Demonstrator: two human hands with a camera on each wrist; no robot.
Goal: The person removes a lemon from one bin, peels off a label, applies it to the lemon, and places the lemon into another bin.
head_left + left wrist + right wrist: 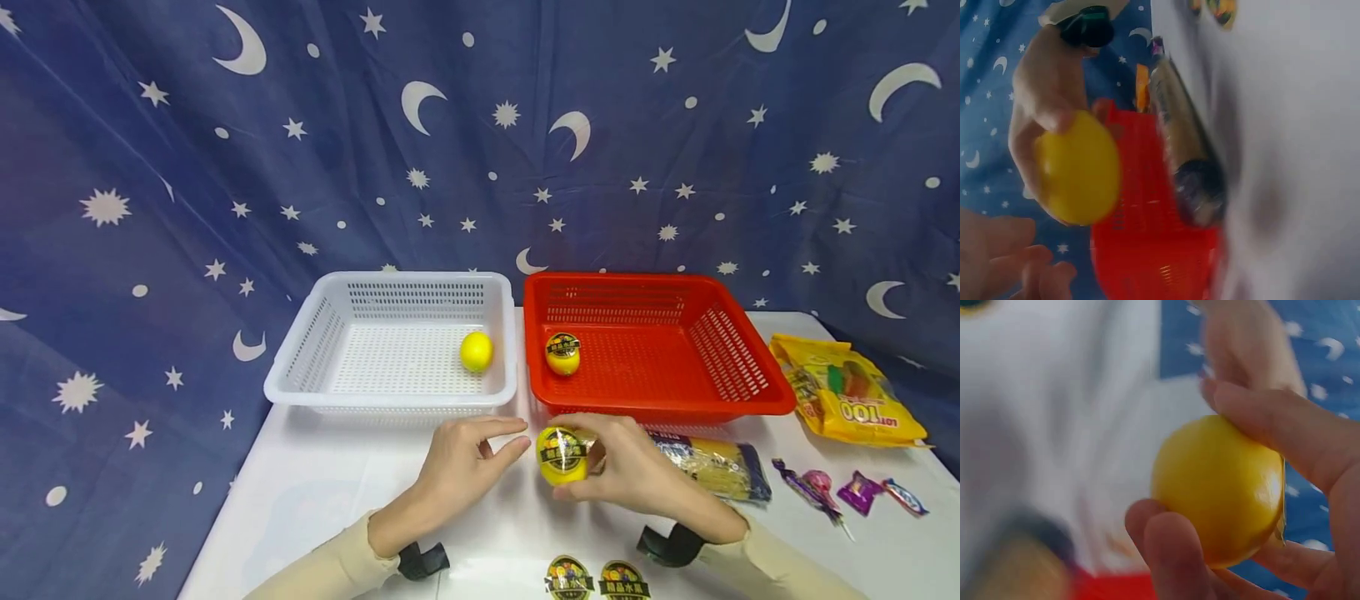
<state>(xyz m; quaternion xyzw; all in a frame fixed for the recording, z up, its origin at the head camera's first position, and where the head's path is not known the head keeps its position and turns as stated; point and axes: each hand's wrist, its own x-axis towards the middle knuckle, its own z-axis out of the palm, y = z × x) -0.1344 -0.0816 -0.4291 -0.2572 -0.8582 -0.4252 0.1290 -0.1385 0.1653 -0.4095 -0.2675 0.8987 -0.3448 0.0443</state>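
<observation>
two round labels [568, 578] lie on the white surface [315, 462], well in front of the red basket [660, 407]. just in front of that basket's near left corner, the right grip [628, 467] grasps a labelled yellow fruit [561, 458], the left grip [461, 458] released beside it, and a noodle packet [716, 467] lies along the basket's front. at the left inside the red basket sits a second fruit [562, 360], and left of that basket stands a white basket [390, 400] holding a plain fruit [476, 352]

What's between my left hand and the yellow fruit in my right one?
Nothing: the head view shows a bare gap between the left hand and the yellow fruit, white tabletop behind it.
</observation>
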